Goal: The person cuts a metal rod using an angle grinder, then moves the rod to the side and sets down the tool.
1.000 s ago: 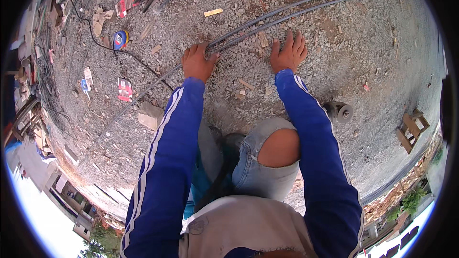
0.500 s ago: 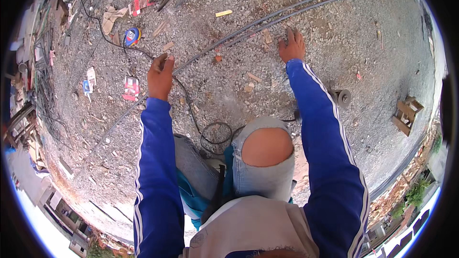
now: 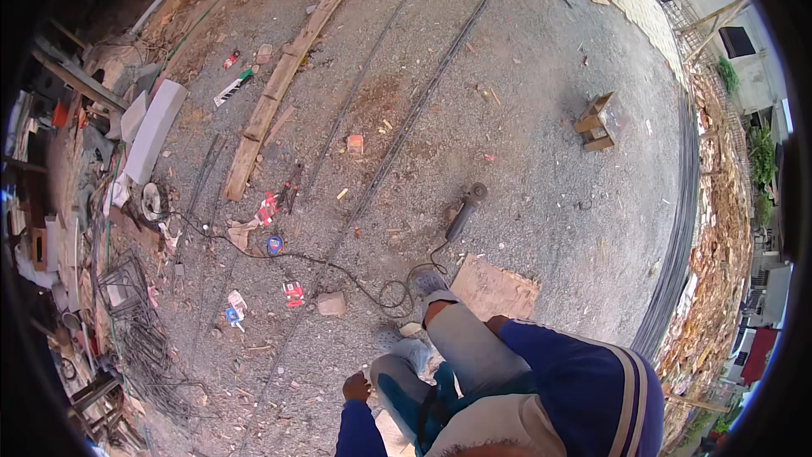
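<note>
The person stands on a gravel yard, and the long bundle of steel bars (image 3: 397, 152) makes the best landmark: it runs slantwise across the ground from the far side toward the person's feet. The left hand (image 3: 356, 388) hangs low beside the near end of those bars, touching nothing; its fingers look curled together, empty as far as I can see. The right hand is hidden behind the blue sleeve (image 3: 584, 381), so I cannot tell how its fingers stand. Just right of the bars lies an angle grinder (image 3: 466, 210), set down on the gravel with its disc end away from the person, its black cord (image 3: 355, 275) trailing back across the bars in a loose loop near the shoe; it seems parked within easy reach of the steel. A flat board (image 3: 495, 288) lies beyond the grinder, close to the person's leg. Left of the bars a long wooden plank (image 3: 279, 93) lies almost parallel, with a second thin rod (image 3: 355, 89) between them. Well right of the bars stands a small wooden block stand (image 3: 597, 121).
</note>
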`<action>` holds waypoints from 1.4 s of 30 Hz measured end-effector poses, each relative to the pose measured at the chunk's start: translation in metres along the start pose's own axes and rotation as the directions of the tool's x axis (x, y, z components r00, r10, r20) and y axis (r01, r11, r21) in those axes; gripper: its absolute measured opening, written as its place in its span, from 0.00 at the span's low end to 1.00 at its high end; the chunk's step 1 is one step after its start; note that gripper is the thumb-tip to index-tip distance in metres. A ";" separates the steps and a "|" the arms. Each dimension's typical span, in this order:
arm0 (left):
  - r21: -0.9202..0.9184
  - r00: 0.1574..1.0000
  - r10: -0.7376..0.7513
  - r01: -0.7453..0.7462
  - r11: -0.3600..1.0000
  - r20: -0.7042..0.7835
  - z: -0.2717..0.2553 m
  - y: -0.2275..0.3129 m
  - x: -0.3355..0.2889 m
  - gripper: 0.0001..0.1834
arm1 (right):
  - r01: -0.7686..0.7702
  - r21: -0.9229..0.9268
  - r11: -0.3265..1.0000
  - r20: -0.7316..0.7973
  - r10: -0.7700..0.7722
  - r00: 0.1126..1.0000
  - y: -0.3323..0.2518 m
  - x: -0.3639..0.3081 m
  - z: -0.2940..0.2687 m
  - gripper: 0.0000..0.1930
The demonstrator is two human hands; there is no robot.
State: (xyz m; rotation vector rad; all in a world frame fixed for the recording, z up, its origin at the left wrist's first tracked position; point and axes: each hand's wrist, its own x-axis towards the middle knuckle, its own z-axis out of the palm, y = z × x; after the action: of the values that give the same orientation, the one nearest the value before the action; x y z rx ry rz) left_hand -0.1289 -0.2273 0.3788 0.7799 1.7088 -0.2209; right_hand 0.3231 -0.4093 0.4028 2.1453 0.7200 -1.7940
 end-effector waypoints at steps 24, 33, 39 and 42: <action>0.377 0.946 0.319 -0.314 0.871 0.050 0.399 0.459 -0.227 0.18 | 0.138 0.644 0.753 -0.314 0.096 0.944 0.389 -0.086 -0.225 0.31; 0.349 0.471 0.569 -0.882 0.317 0.674 0.647 0.635 -0.406 0.25 | -0.119 0.362 0.925 -0.381 0.263 0.886 0.541 -0.099 -0.314 0.17; 0.469 0.861 0.475 -0.500 0.728 0.181 0.606 0.671 -0.246 0.23 | 0.163 0.949 0.271 -0.279 0.477 0.833 0.555 -0.083 -0.486 0.23; 0.456 0.984 0.150 -0.089 0.886 -0.098 0.576 0.656 -0.163 0.21 | 0.227 0.931 0.285 -0.351 0.533 0.770 0.556 -0.058 -0.565 0.23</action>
State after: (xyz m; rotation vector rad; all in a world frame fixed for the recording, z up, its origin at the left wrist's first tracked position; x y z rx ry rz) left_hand 0.7376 -0.0970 0.5239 1.2634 1.7459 -0.5026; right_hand 1.0832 -0.6141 0.5115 3.4801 -0.8994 -1.4372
